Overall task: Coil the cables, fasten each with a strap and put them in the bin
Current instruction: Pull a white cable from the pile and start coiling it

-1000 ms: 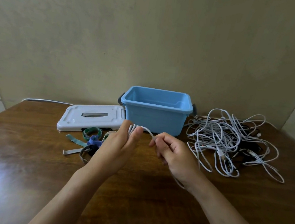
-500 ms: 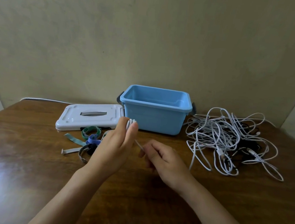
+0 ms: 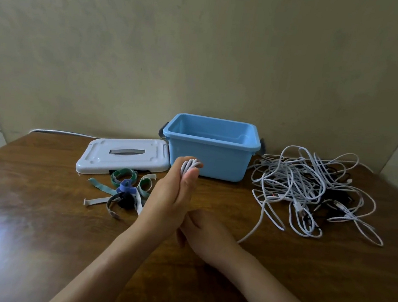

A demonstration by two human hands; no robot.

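The white cable coil sits upright in the person's left hand, its looped top showing above the fingertips, pinched between thumb and fingers just in front of the blue bin. A second ago the right hand was level with the coil, drawing a strand across from it; now it has dropped low, close against the heel of the left hand. Its fingers are curled, apparently round the strand, though the grip itself is hidden behind the left hand. The free tail runs from beneath that hand along the table towards the cable pile on the right, so this looks like one more turn being laid onto the coil, with more cable left to wind.

The pile is a loose tangle of white and dark leads, well apart from the hands, none of it coiled. The bin stands open and nothing shows inside it from this angle. Its white lid lies flat to its left, and the straps, green, blue and grey, lie heaped just in front of the lid, beside the left wrist and untouched. Judging by that, the first coil is not yet fastened, and the task is at an early stage. All of it rests on a wooden table, with a bright glare at its left edge.
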